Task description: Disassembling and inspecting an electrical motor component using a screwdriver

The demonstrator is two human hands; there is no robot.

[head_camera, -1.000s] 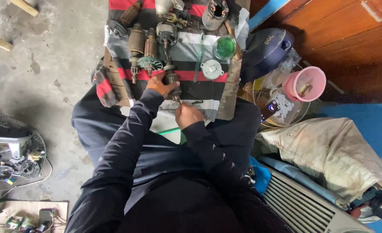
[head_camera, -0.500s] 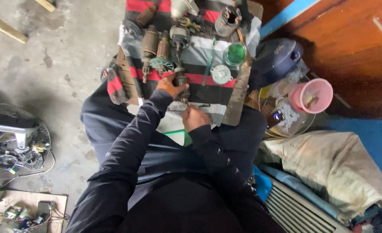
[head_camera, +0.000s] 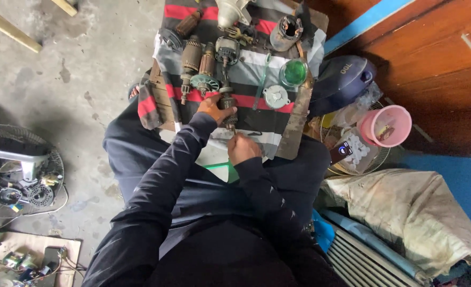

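Note:
My left hand (head_camera: 215,108) grips a rusty motor armature (head_camera: 226,101) that lies on a striped cloth over a board (head_camera: 294,122) across my lap. My right hand (head_camera: 243,147) is closed just below the armature's near end, its fingers pinched at the shaft tip; what it holds is too small to see. Two more armatures (head_camera: 197,61) lie side by side above my left hand. A round grey cap (head_camera: 276,96) and a green-tinted glass jar (head_camera: 294,72) sit to the right on the cloth.
A dark blue helmet (head_camera: 342,82) and a pink plastic cup (head_camera: 389,125) stand to the right of the board. A dismantled fan (head_camera: 17,175) lies on the concrete floor at left. A dirty cloth bundle (head_camera: 411,218) sits at lower right.
The view has shifted, so the board sits more to the right and higher in the frame. Both hands stay at the armature's near end, the right hand still closed below it.

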